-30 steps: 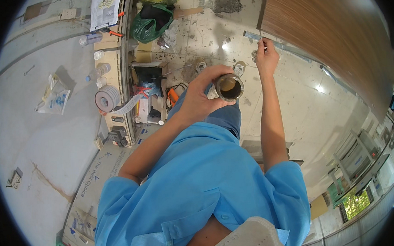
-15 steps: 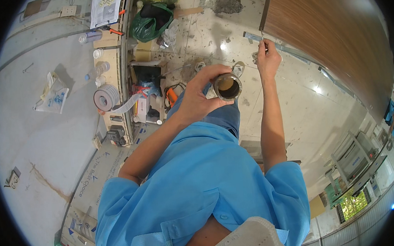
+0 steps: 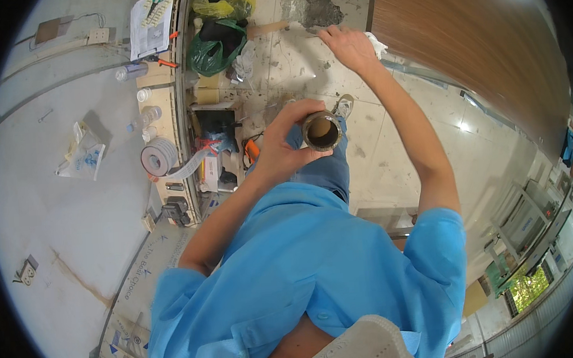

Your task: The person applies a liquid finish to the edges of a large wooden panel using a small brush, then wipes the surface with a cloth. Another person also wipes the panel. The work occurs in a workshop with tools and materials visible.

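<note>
My left hand is wrapped around a short round tube-like container, its open end facing up. The rim is dark grey, and brown shows inside. My right arm reaches ahead, with my right hand over the floor beside the edge of a large brown wood-grain panel. Its fingers are bent and close together. Crumpled white cloth or tissue sticks out at the panel side of this hand and appears gripped in the palm. The fingertips' undersides are hidden.
On the left, a narrow wooden ledge carries bottles, a tape roll and a clipboard. A green plastic bag and a yellow bag lie on the floor beyond an open box. Metal frames stand at right.
My right hand has moved forward and left, away from the panel's near edge, with the white cloth or tissue along. My left hand still holds the container, slightly nearer and left.
</note>
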Tool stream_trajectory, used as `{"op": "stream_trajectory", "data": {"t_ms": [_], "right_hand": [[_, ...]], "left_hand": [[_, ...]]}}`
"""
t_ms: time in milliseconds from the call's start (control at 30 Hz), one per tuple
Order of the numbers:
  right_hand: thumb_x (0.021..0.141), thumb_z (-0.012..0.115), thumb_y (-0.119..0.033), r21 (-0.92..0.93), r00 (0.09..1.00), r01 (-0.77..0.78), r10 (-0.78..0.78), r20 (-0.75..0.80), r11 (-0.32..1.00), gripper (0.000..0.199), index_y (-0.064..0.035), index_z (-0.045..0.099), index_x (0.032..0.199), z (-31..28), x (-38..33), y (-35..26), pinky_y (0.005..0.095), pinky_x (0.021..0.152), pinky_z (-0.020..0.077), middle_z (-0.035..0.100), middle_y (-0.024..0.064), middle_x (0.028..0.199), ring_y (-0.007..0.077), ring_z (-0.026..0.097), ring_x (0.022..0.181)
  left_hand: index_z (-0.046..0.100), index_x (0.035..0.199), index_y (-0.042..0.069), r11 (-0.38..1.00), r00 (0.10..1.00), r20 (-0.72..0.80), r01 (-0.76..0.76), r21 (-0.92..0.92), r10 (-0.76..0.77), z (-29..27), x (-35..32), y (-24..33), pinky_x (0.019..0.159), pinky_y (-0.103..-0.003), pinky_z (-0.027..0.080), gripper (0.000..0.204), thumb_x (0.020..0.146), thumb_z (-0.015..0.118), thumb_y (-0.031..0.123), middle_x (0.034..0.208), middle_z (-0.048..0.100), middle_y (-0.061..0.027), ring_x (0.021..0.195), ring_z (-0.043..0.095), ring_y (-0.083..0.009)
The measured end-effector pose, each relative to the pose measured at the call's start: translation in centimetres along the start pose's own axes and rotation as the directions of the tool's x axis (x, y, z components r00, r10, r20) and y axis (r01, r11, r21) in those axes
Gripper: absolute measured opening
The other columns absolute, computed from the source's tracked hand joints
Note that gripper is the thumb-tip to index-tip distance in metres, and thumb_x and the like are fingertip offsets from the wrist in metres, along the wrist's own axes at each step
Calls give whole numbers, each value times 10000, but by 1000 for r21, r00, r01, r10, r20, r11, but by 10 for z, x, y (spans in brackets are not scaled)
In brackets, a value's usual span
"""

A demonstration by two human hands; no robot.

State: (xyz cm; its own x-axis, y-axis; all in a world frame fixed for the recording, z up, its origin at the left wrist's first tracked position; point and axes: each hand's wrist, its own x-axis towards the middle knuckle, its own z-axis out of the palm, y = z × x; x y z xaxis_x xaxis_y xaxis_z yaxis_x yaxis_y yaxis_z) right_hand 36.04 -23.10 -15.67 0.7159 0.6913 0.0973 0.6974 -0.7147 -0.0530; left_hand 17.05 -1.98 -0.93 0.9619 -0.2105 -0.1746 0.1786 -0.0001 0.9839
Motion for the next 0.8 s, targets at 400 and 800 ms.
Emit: {"op": "stream_trajectory", "data": {"t_ms": [400, 800], "right_hand": [[952, 582, -94, 53, 853, 212, -212, 477, 976, 174, -92, 723, 1055, -13, -5, 30, 475, 635, 616, 749, 142, 957, 323, 769, 822], [994, 686, -144, 725, 811, -536, 503, 300, 432, 136, -44, 697, 1087, -74, -41, 4, 455, 729, 548, 753, 174, 893, 342, 725, 836]], "left_hand": [[610, 1409, 82, 998, 996, -54, -65, 17, 66, -24, -4, 16, 1177, -376, 427, 800, 686, 941, -12, 1450, 618, -93, 1365, 583, -223], [614, 1413, 67, 992, 996, -82, -18, 122, 29, -64, 59, 20, 1143, -366, 451, 777, 712, 944, 21, 1422, 612, -77, 1301, 609, -219]]}}
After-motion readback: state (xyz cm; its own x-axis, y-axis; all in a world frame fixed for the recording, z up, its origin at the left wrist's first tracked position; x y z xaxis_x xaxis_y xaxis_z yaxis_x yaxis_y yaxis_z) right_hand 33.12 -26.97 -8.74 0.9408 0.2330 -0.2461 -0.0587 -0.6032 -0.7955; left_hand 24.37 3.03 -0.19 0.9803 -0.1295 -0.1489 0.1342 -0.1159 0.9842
